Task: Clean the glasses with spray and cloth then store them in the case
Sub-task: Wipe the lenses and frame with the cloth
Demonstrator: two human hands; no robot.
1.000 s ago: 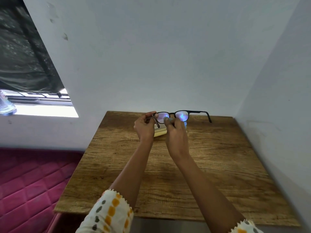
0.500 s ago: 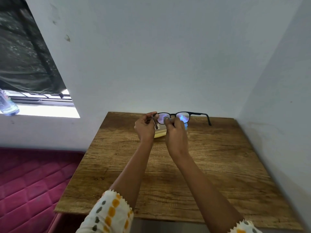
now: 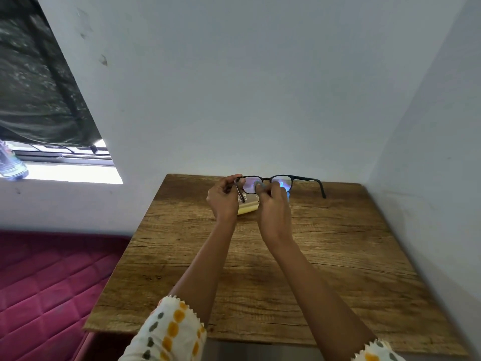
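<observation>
Your left hand (image 3: 224,201) pinches one temple of the single pair of glasses (image 3: 279,181), held above the table's (image 3: 338,256) far edge; your right hand (image 3: 273,209) grips the left lens with fingertips; one yellowish object (image 3: 247,207) lies beneath; no writing legible.

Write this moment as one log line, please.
step: wiping lens | left hand: grip on glasses at temple hinge | right hand: rubbing left lens | glasses: held above table, temples open

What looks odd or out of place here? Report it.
Nothing stands out. The glasses look whole, held above the table by the left hand at one side and the right hand at a lens.
</observation>
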